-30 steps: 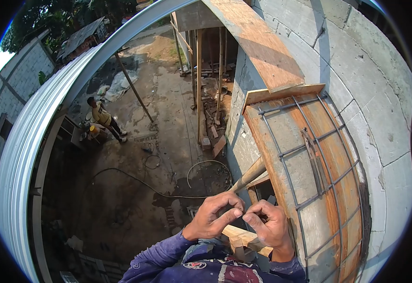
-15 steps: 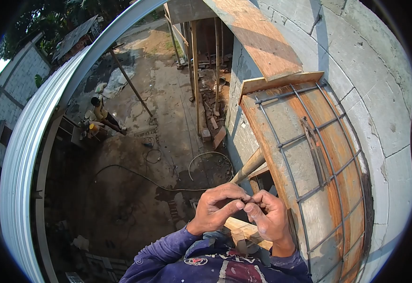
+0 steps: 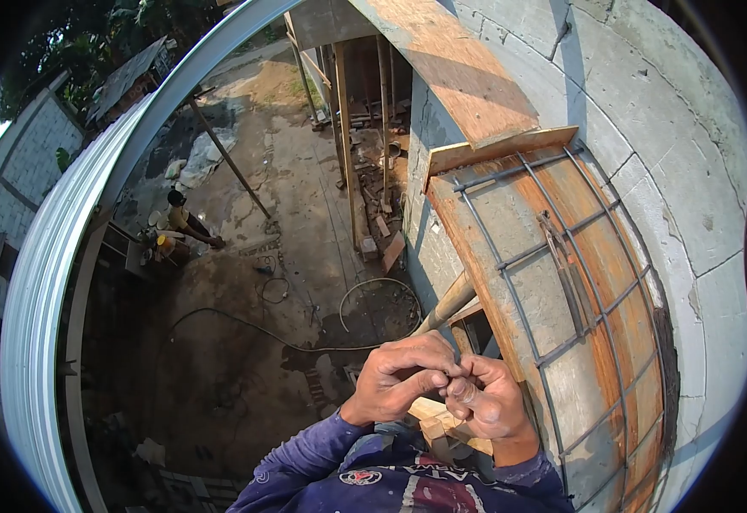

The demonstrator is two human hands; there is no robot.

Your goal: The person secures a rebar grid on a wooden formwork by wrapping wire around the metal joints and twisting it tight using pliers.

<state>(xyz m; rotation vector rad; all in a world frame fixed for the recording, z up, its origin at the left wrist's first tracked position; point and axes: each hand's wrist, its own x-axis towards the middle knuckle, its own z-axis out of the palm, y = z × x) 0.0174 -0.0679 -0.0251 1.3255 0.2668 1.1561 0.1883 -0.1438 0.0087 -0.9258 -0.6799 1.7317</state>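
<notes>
In front of my chest, my left hand (image 3: 402,376) and my right hand (image 3: 491,400) meet at the fingertips. Both are closed in a pinch, thumbs against fingers. Whatever sits between them is too small and dark to make out. Just right of my hands lies a grid of steel rebar (image 3: 520,322) over a wood and concrete-stained form board (image 3: 531,295). A pair of long-handled pincers (image 3: 568,278) rests on that grid, apart from my hands.
A plywood strip (image 3: 454,68) runs along the block wall (image 3: 638,94). A bamboo pole (image 3: 448,303) props the form's edge. At left is a corrugated metal sheet (image 3: 40,316). Far below, another person (image 3: 187,221) is on the ground near a hose (image 3: 236,318).
My right hand has rolled slightly, its thumb and fingers shifting against my left fingertips. The view has moved a little, so the surroundings sit slightly further left.
</notes>
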